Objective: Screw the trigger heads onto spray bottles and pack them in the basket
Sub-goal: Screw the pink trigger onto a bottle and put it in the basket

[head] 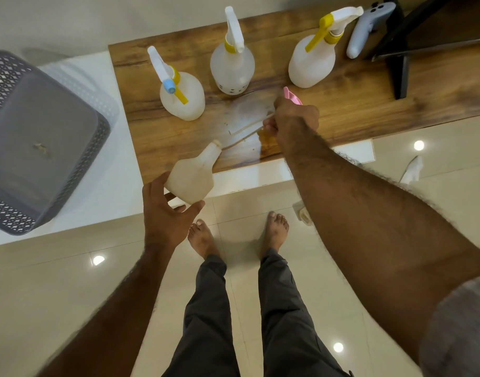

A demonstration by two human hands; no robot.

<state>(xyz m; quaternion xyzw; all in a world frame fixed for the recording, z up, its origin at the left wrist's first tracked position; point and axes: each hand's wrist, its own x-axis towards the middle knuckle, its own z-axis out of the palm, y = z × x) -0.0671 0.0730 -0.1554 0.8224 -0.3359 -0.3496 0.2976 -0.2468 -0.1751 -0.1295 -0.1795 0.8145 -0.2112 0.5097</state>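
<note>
My left hand (165,213) holds a headless, cream-coloured spray bottle (192,176) by its base, tilted with its open neck toward the wooden board (369,104). My right hand (293,121) grips a pink trigger head (291,95) over the board. Its thin dip tube (247,129) slants down toward the bottle's neck, with the tip close to the opening. Three assembled bottles stand on the board: one with a blue nozzle (180,96), one in the middle (232,63), one at the right (313,61). The grey basket (5,77) sits at the left and holds no bottles.
A light blue handheld device (362,31) leans at the board's far right beside a black stand (402,63). The board lies on a white counter (119,164). My bare feet stand on the glossy tiled floor below, and a white scrap (411,170) lies there.
</note>
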